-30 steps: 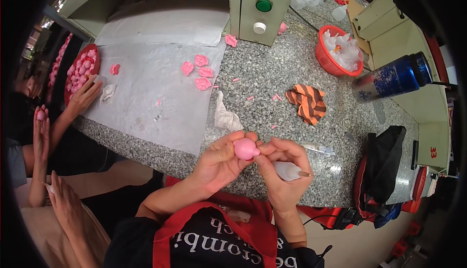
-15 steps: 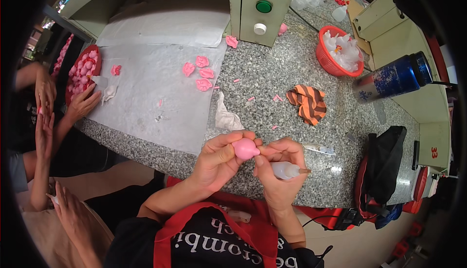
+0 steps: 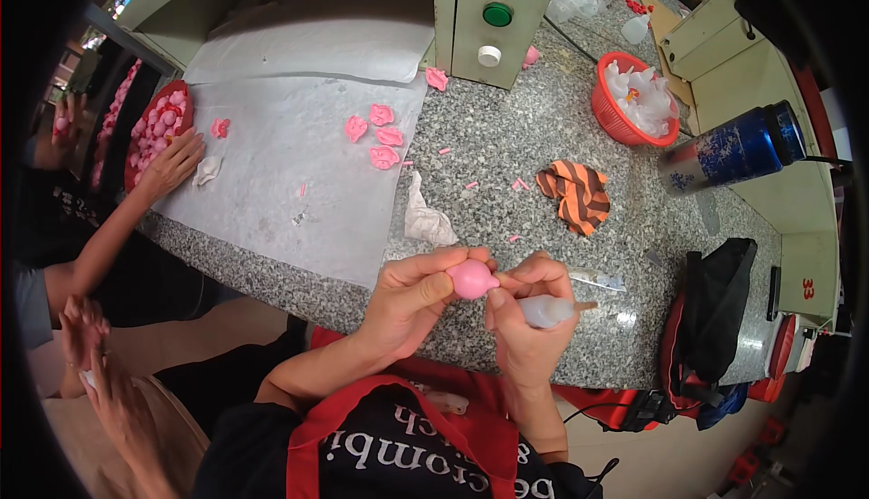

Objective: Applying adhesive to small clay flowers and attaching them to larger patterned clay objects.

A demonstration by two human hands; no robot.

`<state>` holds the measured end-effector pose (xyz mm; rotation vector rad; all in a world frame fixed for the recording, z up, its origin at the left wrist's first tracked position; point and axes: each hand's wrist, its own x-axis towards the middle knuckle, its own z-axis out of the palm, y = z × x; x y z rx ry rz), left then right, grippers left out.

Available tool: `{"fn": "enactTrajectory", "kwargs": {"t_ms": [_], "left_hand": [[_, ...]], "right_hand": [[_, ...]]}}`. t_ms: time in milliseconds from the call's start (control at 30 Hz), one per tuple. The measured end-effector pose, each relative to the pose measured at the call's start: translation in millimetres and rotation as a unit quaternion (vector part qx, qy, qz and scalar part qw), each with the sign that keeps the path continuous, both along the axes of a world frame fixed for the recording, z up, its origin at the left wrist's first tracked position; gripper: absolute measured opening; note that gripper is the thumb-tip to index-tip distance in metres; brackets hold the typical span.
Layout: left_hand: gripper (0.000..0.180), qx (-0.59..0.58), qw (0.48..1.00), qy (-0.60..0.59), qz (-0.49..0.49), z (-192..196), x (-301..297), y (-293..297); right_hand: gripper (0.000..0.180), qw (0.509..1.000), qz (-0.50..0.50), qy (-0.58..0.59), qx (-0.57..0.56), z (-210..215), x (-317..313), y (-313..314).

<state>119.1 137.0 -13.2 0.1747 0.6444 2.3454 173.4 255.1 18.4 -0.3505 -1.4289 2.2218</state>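
Over the front edge of the worktop, a round pink ball (image 3: 472,279) with a small nub is pinched between the thumb and fingers of my left hand (image 3: 403,304). The nub points right, toward the thumb and forefinger of my right hand (image 3: 525,345), which meet at its tip. Tucked in that same right hand is a small translucent squeeze bottle (image 3: 545,311), its thin brownish nozzle pointing right. Behind my hands lies a crumpled white cloth (image 3: 429,220). Several pink ruffled pieces (image 3: 384,157) rest on a white sheet (image 3: 272,182) to the left.
At right stand a red basket (image 3: 608,117) of translucent bottles and a blue flask (image 3: 733,148). An orange-and-brown striped cloth (image 3: 577,196) lies mid-worktop. A green-grey post (image 3: 493,46) rises behind. Left, another person's hand (image 3: 174,166) is beside a red basket (image 3: 188,111) of pink balls.
My hands, with the ball and bottle, sit slightly farther right in the picture; my grip looks the same. At left, other people's hands have moved, one shifting beside the basket of balls.
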Motion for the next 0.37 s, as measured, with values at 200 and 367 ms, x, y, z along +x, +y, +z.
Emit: {"fn": "enactTrajectory", "kwargs": {"t_ms": [200, 367], "left_hand": [[0.026, -0.060, 0.993, 0.087, 0.044, 3.7, -15.5, 1.9], [0.022, -0.068, 0.990, -0.006, 0.123, 27.7, -17.2, -38.5]], "right_hand": [[0.021, 0.998, 0.033, -0.032, -0.044, 7.2, -17.5, 7.0], [0.032, 0.993, 0.084, -0.027, 0.077, -1.1, -38.6, -32.1]]}}
